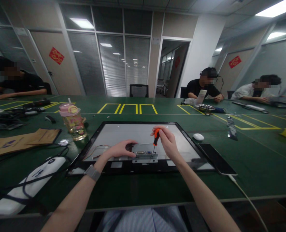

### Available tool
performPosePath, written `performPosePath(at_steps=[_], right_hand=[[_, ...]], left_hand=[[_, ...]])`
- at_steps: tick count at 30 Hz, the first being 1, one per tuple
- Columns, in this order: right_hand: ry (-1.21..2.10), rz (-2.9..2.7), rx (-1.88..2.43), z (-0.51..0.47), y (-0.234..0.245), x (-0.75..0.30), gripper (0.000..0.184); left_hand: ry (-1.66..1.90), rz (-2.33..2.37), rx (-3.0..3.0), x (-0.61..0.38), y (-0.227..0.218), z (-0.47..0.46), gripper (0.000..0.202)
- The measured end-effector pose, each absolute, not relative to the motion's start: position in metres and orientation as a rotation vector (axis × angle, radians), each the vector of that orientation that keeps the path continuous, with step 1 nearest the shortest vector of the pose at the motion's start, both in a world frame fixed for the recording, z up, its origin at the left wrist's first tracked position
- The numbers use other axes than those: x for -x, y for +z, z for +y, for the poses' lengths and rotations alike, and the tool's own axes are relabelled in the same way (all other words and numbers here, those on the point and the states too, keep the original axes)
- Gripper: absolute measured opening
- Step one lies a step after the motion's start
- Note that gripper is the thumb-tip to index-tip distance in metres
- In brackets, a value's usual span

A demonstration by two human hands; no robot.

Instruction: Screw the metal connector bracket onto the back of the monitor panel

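Note:
A flat display panel with a black frame lies face down or up, I cannot tell which, on the table before me. On its near part sits a metal bracket with connector ports along it. My left hand curls round the bracket's left end, thumb at the near side and fingers behind. An orange and black screwdriver is in the closed fingers of my right hand. Its shaft points down, the tip at the bracket's right part. Thin wires lie on the panel left of my left hand.
Left of the panel stand a drink cup with a pink lid and a white power strip with black cables. A phone on a cable and a white mouse lie at right. Several people sit across the green table.

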State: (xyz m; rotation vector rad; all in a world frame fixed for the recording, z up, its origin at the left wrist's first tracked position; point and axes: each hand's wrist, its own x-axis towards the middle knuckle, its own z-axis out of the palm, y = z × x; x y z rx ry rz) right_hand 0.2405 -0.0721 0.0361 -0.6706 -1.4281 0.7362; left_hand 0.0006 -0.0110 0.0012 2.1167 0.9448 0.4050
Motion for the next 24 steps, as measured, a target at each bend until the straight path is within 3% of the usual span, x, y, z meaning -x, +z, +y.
performPosePath(at_steps=[6,18,24], right_hand=[[0.534,-1.447,0.738,-0.0749,0.0398,-0.2418,0.014],[0.634,-1.455,0.704,-0.0745,0.0392,-0.2408,0.024],[0.312,-1.416,0.8,-0.0782,0.0381,-0.2362,0.008]], left_hand=[[0.4,0.961,-2.13,0.0001,0.0021,-0.0114,0.068],[0.398,0.963,-2.116,-0.002,0.006,-0.0151,0.066],[0.392,0.971,-2.14,-0.0003,0.0039,-0.0128,0.067]])
